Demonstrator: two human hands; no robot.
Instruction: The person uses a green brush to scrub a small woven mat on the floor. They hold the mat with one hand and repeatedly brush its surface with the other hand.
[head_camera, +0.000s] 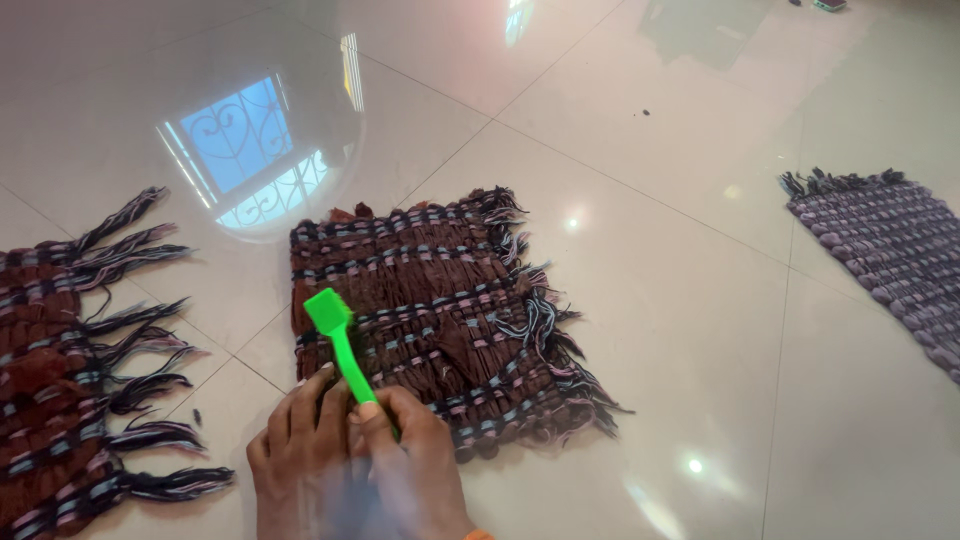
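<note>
item 1, your right hand (415, 455): fingers curled round the lower handle of a green brush (340, 345), thumb laid along it; the grip is closed, though motion blur hides the palm side.

item 2, your left hand (300, 445): fingers loosely together, tips resting on the near edge of the brown woven mat (440, 320), just beside the handle; it holds nothing, only presses down.

item 3, the green brush: head lies ahead of your knuckles, on the mat's left part, handle slanting back toward you.

item 4, the brown woven mat: lies flat on the glossy tile floor (650, 300), directly beyond both hands, fringe trailing away to the right of them.

advice, as a judgement: keep the left fingertips pinning the near edge so the mat does not creep on the slick tile; stroke along the woven rows, with light pressure, so bristles do not snag the loose yarn.

item 5, further out: a second brown fringed mat (70, 360) well to the left of your left hand; a purple-grey mat (885, 255) far to the right, apart from everything.
</note>
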